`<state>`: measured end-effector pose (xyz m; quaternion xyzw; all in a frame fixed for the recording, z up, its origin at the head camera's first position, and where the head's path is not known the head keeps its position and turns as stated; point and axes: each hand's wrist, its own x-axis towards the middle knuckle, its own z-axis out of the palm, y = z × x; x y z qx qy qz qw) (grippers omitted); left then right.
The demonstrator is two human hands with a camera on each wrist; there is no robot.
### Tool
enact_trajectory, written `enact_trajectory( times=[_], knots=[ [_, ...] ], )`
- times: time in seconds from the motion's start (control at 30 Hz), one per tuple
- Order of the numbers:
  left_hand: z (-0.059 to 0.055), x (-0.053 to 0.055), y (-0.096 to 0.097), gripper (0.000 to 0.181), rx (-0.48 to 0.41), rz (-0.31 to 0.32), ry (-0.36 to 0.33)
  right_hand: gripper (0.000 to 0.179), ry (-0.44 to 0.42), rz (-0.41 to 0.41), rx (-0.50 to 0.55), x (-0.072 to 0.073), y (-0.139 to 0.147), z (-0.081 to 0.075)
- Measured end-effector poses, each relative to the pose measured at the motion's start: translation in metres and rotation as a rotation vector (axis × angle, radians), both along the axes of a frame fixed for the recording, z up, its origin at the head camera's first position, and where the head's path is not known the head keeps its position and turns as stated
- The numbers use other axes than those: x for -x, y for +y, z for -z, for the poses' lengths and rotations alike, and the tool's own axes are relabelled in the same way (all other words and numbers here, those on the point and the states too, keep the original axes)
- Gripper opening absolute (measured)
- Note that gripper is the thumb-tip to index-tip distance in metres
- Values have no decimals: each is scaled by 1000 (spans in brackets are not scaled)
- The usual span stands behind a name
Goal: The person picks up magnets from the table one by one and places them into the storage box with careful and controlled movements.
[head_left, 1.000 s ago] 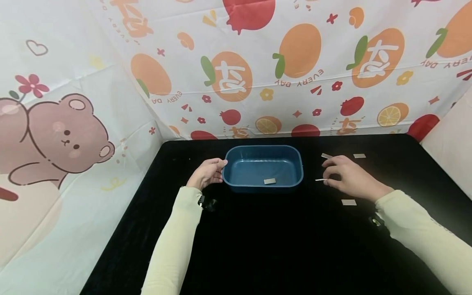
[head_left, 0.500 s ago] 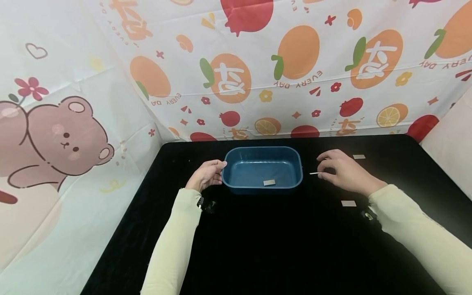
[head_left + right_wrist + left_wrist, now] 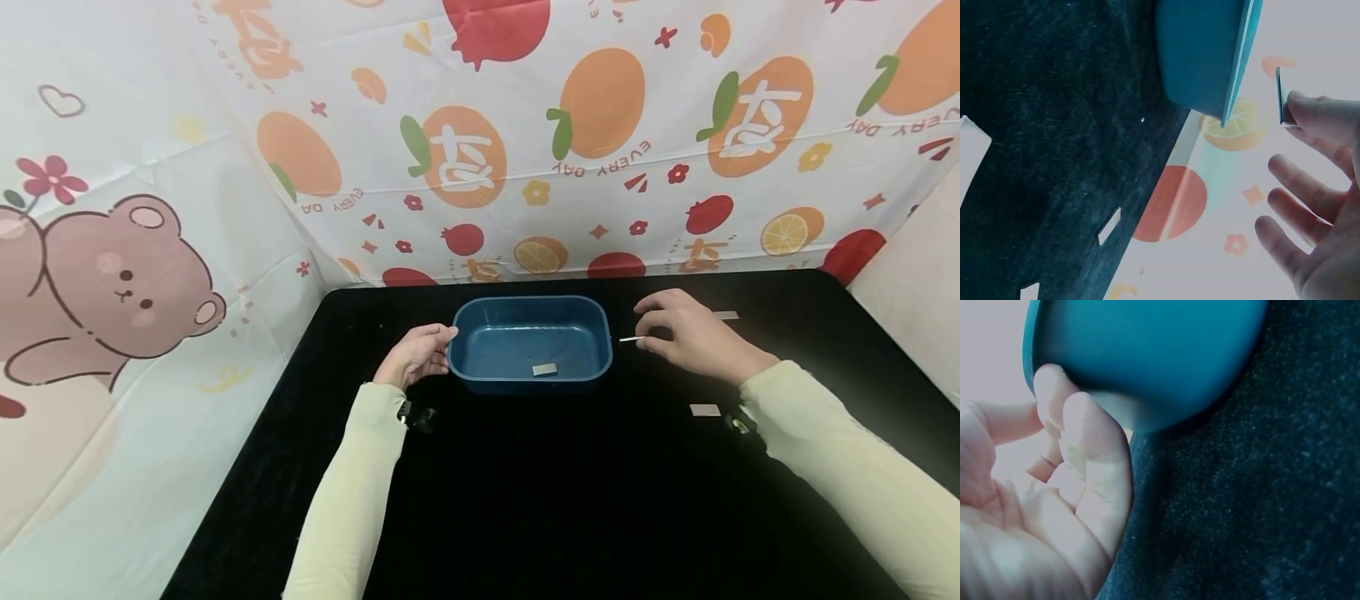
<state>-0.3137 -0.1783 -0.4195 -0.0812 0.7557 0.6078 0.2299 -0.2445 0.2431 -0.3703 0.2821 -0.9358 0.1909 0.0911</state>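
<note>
A blue plastic basin (image 3: 510, 342) stands near the back of the black table. At its left end my left hand (image 3: 412, 358) grips the rim, fingers against the outer wall in the left wrist view. Just beyond the basin's right end, my right hand (image 3: 693, 337) pinches a thin flat rectangular piece (image 3: 631, 339) between thumb and index finger. The other fingers spread loosely in the right wrist view, where the held piece (image 3: 1281, 97) is seen nearly edge-on above table height. Inside the basin lies one similar small piece (image 3: 544, 369).
Small pale rectangular pieces lie on the table at right, one near the front (image 3: 705, 410) and another (image 3: 726, 315) partly behind the right hand. The right wrist view shows a further piece (image 3: 1110, 226). A fruit-print cloth (image 3: 570, 192) hangs behind the table.
My right hand has moved left and slightly away from me with the pinched piece, closer to the basin. My left hand keeps its grip on the rim.
</note>
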Motion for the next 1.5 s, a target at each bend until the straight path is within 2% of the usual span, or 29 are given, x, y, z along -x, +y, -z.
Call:
enact_trajectory(
  times=[0.3,0.73,1.0,1.5],
  knots=[
    [0,0,0,25,-13,3,4,11,-36,11,-23,6,-11,-10],
    [-1,0,1,23,-25,-12,2,7,5,-22,-52,21,-24,-19],
    [1,0,-1,25,-24,4,-1,10,-49,-32,-90,26,-40,-30],
    [2,0,1,23,-3,-10,9,14,-19,-60,-144,40,-79,-41]
  ],
)
